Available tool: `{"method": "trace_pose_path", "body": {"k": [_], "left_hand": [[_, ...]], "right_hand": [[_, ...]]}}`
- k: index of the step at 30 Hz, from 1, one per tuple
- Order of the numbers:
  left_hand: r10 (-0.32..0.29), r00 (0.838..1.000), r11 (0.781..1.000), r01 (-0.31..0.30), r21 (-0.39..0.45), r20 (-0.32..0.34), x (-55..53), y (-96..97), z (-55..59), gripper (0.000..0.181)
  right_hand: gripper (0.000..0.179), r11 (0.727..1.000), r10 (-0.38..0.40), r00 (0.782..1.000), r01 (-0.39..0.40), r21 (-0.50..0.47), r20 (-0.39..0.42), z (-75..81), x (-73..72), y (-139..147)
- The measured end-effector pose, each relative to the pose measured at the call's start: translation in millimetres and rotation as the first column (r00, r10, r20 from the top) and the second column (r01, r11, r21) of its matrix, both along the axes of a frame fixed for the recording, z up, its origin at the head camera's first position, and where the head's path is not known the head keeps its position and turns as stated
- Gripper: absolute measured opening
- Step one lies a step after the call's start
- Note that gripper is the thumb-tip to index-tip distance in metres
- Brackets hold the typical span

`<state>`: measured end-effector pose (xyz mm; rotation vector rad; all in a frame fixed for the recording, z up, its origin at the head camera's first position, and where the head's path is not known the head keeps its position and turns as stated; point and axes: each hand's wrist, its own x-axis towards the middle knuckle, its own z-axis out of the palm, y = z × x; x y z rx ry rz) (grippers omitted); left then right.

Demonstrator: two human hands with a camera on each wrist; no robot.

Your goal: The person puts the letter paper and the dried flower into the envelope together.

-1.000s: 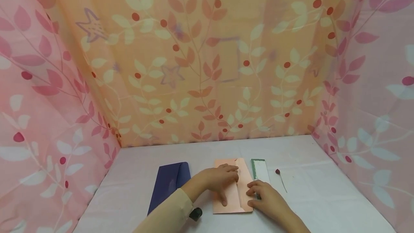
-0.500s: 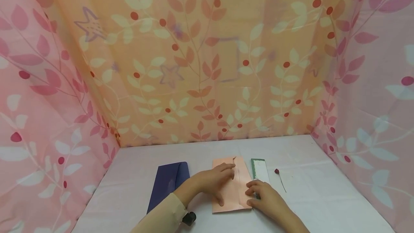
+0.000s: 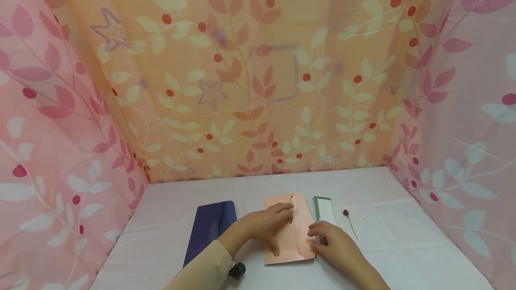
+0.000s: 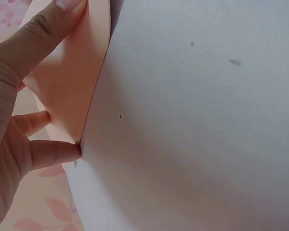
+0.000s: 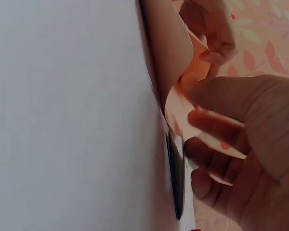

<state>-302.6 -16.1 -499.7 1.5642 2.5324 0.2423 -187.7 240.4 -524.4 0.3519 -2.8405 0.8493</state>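
- Head view: the peach envelope (image 3: 290, 236) lies on the white-covered desk (image 3: 173, 200), under the left hand (image 3: 268, 225) and beside the right hand (image 3: 334, 243).
- The left forearm, in a beige sleeve (image 3: 209, 265), slants in from below; its hand is spread wide, palm down, thumb toward the near end and fingers toward the far end.
- Left wrist view shows that thumb against the paper and a fingertip at its edge.
- The right hand reaches in from the lower right, fingers loosely bent and parted from the thumb, which meets the envelope's curved edge.
- Close past its fingers lies a green-bordered card (image 3: 325, 209).
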Motion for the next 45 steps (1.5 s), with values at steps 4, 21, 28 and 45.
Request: {"method": "trace_pose_path", "body": {"k": [4,21,28,45], "left_hand": [[0.007,1.000,1.000,-0.007,0.003,0.008,-1.1,-0.4,-1.7,0.097],[0.027,0.999,1.000,-0.028,0.010,0.036,-2.1,-1.8,-4.1,0.100],[0.027,0.999,0.999,-0.028,0.018,0.034,-2.0,-2.3,-3.6,0.100],[0.017,0.999,0.999,-0.019,0.030,0.047,-1.6,-2.4,-2.4,0.099]], "right_hand": [[0.021,0.993,-0.112,0.994,0.112,-0.048,-0.001,5.2,-3.3,4.9],[0.055,0.933,-0.359,0.931,0.360,-0.001,0.064,2.8,-10.5,36.8],[0.073,0.919,-0.394,0.910,0.395,0.018,0.131,1.3,-13.4,38.8],[0.077,0.913,-0.405,0.909,0.398,0.089,0.100,-10.2,-17.5,35.9]]}}
